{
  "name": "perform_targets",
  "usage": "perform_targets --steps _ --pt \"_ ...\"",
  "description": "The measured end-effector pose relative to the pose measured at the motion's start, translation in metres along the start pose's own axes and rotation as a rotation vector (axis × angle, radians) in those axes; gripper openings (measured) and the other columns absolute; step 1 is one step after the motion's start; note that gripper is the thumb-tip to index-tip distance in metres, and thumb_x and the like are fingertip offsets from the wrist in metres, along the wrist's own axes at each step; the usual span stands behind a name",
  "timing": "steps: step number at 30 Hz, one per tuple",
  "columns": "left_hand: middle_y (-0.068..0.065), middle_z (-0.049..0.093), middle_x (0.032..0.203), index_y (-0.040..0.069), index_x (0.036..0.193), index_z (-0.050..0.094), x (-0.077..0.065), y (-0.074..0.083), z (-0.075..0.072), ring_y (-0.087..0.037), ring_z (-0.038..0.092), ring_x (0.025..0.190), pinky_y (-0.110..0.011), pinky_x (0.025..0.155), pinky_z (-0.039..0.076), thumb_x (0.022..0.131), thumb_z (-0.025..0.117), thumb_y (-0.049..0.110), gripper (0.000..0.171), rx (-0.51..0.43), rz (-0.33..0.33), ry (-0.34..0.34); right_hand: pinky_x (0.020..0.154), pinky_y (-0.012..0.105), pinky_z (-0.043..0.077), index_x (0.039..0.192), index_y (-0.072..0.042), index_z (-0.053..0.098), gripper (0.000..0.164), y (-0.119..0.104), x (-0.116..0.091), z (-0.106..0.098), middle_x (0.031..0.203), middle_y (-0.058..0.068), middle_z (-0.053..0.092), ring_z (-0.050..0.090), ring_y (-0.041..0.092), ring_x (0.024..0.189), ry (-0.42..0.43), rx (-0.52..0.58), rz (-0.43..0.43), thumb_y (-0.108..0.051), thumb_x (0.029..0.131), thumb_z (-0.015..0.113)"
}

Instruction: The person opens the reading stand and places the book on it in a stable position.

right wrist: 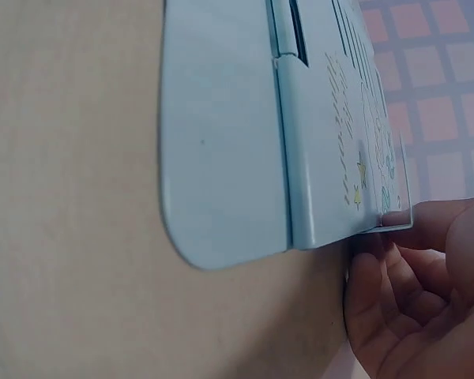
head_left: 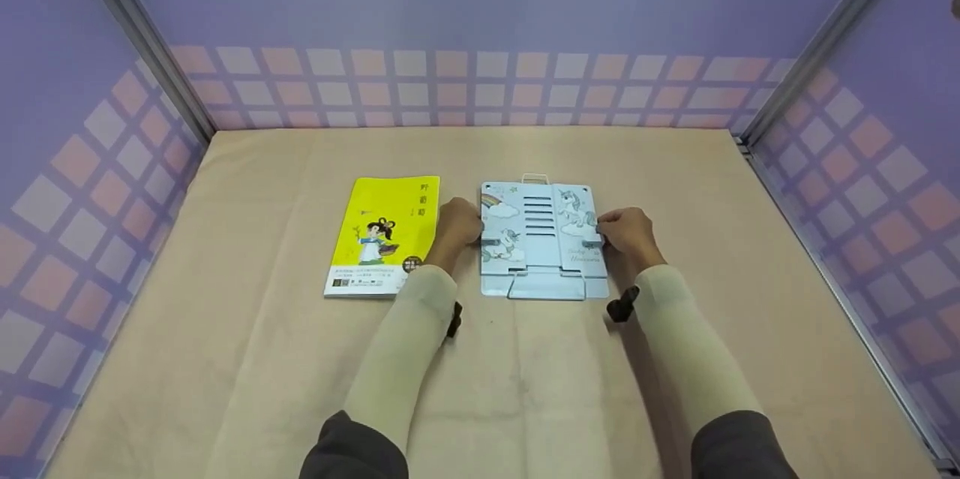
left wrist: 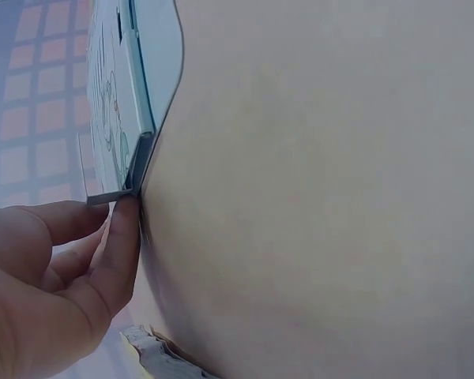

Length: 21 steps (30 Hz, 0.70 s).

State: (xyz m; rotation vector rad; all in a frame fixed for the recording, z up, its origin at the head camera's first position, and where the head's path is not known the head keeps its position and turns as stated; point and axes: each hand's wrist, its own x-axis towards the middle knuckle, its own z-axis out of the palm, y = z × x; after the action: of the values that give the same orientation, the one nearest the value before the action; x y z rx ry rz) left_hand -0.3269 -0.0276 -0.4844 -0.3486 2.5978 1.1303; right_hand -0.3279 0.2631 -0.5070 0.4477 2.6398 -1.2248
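A light blue book stand with unicorn drawings and a slotted middle lies flat, folded, on the table. My left hand is at its left edge, thumb and fingers pinching by the small side clip. On the opposite edge my right hand pinches the stand by its right clip, with the other fingers curled low beside it. The front ledge shows in the right wrist view. A yellow book with a drawn figure on its cover lies just left of my left hand.
A beige cloth covers the table. Purple walls with a pink and white check band enclose the back and both sides. A wire loop sticks out from the stand's far edge.
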Motion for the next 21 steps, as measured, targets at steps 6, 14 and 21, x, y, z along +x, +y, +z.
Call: perform_targets --steps 6,14,21 --pt "-0.007 0.069 0.091 0.004 0.113 0.074 0.007 -0.005 0.001 -0.018 0.063 0.076 -0.022 0.060 0.046 0.095 0.061 0.007 0.023 -0.015 -0.016 -0.011 0.091 0.037 0.055 0.123 -0.002 0.070 0.029 0.000 0.001 0.004 0.122 0.016 0.069 0.065 0.026 0.102 -0.002 0.004 0.019 -0.012 0.099 0.058" --pt "-0.007 0.074 0.104 0.006 0.125 0.071 0.009 -0.005 0.001 -0.016 0.071 0.080 -0.021 0.070 0.056 0.095 0.064 0.008 0.031 -0.082 -0.049 -0.023 0.095 0.039 0.054 0.124 -0.004 0.069 0.028 0.000 0.002 0.005 0.124 0.015 0.068 0.063 0.026 0.104 0.008 0.008 0.054 -0.013 0.100 0.057" --pt "-0.008 0.073 0.107 0.006 0.127 0.070 0.015 -0.008 -0.002 -0.017 0.070 0.085 -0.022 0.072 0.056 0.096 0.063 0.008 0.031 -0.135 -0.039 -0.078 0.086 0.033 0.054 0.122 -0.005 0.070 0.027 0.001 0.004 0.005 0.120 0.013 0.069 0.063 0.025 0.101 0.027 0.018 0.044 -0.013 0.100 0.058"
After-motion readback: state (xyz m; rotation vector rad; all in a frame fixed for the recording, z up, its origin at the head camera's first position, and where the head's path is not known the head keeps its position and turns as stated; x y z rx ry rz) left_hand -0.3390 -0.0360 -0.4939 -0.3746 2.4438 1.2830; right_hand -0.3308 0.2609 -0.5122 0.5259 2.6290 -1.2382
